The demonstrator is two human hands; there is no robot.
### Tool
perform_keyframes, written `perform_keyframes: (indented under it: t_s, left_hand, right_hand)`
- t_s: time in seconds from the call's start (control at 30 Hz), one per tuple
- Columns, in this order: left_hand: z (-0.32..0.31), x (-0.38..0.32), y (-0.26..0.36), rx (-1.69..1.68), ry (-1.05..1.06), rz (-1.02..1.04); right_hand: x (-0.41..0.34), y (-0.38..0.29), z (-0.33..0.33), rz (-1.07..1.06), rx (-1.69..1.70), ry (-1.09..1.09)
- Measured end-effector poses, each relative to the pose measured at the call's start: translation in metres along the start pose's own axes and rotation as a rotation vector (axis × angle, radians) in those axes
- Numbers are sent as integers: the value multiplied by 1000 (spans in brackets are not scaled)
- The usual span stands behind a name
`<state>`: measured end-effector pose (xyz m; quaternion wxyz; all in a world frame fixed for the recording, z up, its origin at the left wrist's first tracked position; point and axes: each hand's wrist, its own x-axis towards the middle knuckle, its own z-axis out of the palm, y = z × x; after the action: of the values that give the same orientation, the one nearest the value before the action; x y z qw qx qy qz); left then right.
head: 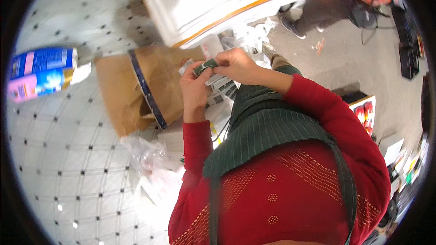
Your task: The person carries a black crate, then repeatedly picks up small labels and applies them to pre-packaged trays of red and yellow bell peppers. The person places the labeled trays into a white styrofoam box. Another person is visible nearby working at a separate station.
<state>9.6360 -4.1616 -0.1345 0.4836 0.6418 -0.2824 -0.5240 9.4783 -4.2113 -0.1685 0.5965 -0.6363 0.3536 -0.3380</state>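
Note:
Between both hands is a small dark green packet (205, 66) with pale marks. My left hand (195, 81) grips it from the left, thumb on its face. The fingers of my right hand (236, 65) pinch its right end. A small whitish piece (185, 66) shows beside the left fingers; I cannot tell whether it is held too. Just beneath the hands lie several printed strips (222, 88) in green, white and black, partly covered by the hands. Behind my left hand a brown cardboard box (115, 92) with a dark blue band rests on a white surface patterned with black diamonds (68, 143).
A white box with an orange stripe (218, 10) stands ahead. Blue-and-pink packaging (41, 71) lies far left. Clear plastic bags (146, 156) bunch near my left elbow. At upper right stands another person (320, 10) in dark trousers. A box with red pictures (363, 112) sits on the right.

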Motion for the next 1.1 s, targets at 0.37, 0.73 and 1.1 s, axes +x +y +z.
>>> perform_keyframes:
  t_s: [0.37, 0.73, 1.1]
  left_hand:
    - [-7, -3, -24, -212, -22, 42]
    - [-8, -5, -18, -54, 9, 101]
    - [-69, 15, -24, -488, 225, 156]
  right_hand:
    - [9, -14, 0, 71, 144, -9]
    - [11, -44, -11, -809, -826, 115]
    - [-21, -113, -31, -1042, -611, 44]
